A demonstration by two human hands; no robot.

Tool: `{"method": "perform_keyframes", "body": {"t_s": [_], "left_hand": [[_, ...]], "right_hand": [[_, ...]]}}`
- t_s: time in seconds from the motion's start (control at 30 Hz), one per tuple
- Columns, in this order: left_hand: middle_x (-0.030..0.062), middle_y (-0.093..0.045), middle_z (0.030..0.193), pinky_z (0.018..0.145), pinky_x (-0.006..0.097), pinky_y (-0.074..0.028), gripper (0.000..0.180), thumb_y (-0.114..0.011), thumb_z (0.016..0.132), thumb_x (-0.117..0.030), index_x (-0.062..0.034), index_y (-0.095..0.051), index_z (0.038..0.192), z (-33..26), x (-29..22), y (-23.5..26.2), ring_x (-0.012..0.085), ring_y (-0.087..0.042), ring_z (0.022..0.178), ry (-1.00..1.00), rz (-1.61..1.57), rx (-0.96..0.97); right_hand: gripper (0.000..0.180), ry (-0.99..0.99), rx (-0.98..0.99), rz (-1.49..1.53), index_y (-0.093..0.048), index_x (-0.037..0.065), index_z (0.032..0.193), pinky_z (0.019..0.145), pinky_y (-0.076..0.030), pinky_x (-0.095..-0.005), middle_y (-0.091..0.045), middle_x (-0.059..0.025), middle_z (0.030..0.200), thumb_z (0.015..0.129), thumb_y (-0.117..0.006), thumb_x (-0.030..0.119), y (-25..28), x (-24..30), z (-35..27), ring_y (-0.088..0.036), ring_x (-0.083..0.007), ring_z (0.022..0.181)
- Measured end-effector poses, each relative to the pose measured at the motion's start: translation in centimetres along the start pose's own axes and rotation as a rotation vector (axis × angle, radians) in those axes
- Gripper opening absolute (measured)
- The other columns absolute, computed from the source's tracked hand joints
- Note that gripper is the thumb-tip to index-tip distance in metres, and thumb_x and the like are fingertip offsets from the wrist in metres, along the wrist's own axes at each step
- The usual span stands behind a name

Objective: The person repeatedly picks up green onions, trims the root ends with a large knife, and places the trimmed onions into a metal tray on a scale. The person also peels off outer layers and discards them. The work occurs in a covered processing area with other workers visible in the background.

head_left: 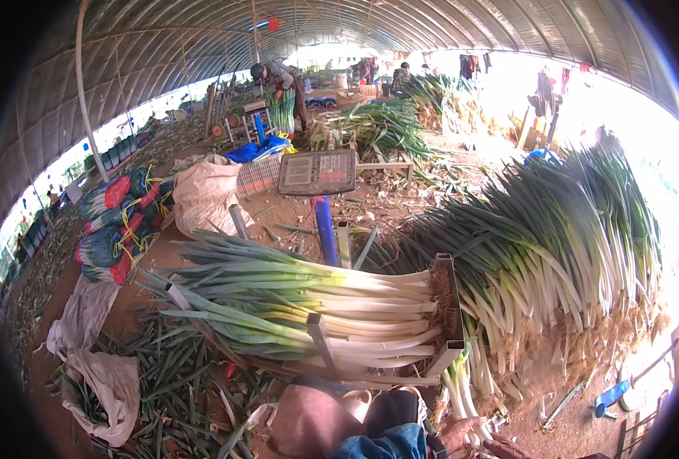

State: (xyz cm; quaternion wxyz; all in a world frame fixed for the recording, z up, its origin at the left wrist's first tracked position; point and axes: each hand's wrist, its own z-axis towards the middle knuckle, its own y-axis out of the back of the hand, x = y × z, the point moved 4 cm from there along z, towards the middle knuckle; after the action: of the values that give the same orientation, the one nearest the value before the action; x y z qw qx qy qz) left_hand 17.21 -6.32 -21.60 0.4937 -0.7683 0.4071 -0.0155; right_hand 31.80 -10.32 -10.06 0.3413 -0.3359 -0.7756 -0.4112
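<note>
At the lower edge, the person's left hand (460,434) appears closed around the white shanks of a small bunch of leeks (466,392), which slants down just beside the near right corner of a metal rack (448,356). The right hand (505,447) is close by at their lower end, partly cut off by the border, so whether it grips or merely touches cannot be told. Across the rack lies a thick layer of leeks (362,306), leaves to the left and roots at the right end, while a large heap of leeks (553,252) leans beyond it, roots down. A few stalks should feel light; the whole rackful would be heavy. The shanks look firm and smooth — probably slick if damp — and might bruise or snap if bent hard, whereas the long green leaves seem limp and likely to tangle or tear. The surest hold is probably low on the white part, just above the roots, with fingers wrapped round several stalks together.
</note>
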Motion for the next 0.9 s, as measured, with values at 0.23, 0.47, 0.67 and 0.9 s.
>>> {"method": "perform_keyframes", "body": {"t_s": [0.23, 0.47, 0.67, 0.9], "left_hand": [[0.0116, -0.064, 0.082, 0.052, 0.039, -0.055, 0.033, -0.075, 0.072, -0.008, 0.0071, -0.060, 0.097, -1.1, -1.2, -0.4, 0.0260, -0.066, 0.068, -0.032, -0.018, -0.002], [0.0112, -0.064, 0.084, 0.056, 0.038, -0.055, 0.032, -0.074, 0.073, -0.009, 0.0063, -0.061, 0.097, -0.8, -1.2, 0.0, 0.0250, -0.066, 0.071, -0.036, 0.054, -0.010], [0.0105, -0.064, 0.083, 0.056, 0.037, -0.055, 0.027, -0.073, 0.074, -0.008, 0.0055, -0.062, 0.095, -0.7, -1.3, 0.1, 0.0242, -0.065, 0.069, -0.021, 0.106, -0.099], [0.0080, -0.063, 0.080, 0.051, 0.035, -0.053, 0.021, -0.071, 0.078, -0.012, 0.0027, -0.062, 0.091, -1.6, -1.8, -0.5, 0.0211, -0.064, 0.067, -0.060, 0.154, -0.191]], "right_hand": [[0.034, -0.023, 0.066, 0.044, -0.055, 0.003, 0.122, 0.086, -0.045, -0.0354, -0.054, -0.0124, 0.115, 0.094, -0.057, 0.022, -1.2, 0.8, 0.9, -0.053, -0.0223, 0.103], [0.033, -0.039, 0.094, 0.058, -0.057, 0.003, 0.119, 0.083, -0.045, -0.0337, -0.055, -0.0110, 0.109, 0.093, -0.057, 0.023, -1.3, 1.6, 1.4, -0.054, -0.0204, 0.098], [0.032, -0.047, 0.116, 0.063, -0.059, 0.003, 0.117, 0.081, -0.045, -0.0323, -0.056, -0.0098, 0.104, 0.093, -0.058, 0.024, -1.5, 1.9, 1.8, -0.054, -0.0188, 0.094], [0.032, -0.052, 0.146, 0.050, -0.061, 0.002, 0.114, 0.078, -0.045, -0.0306, -0.057, -0.0084, 0.098, 0.093, -0.058, 0.025, -1.7, 2.3, 2.2, -0.054, -0.0170, 0.089]]}}
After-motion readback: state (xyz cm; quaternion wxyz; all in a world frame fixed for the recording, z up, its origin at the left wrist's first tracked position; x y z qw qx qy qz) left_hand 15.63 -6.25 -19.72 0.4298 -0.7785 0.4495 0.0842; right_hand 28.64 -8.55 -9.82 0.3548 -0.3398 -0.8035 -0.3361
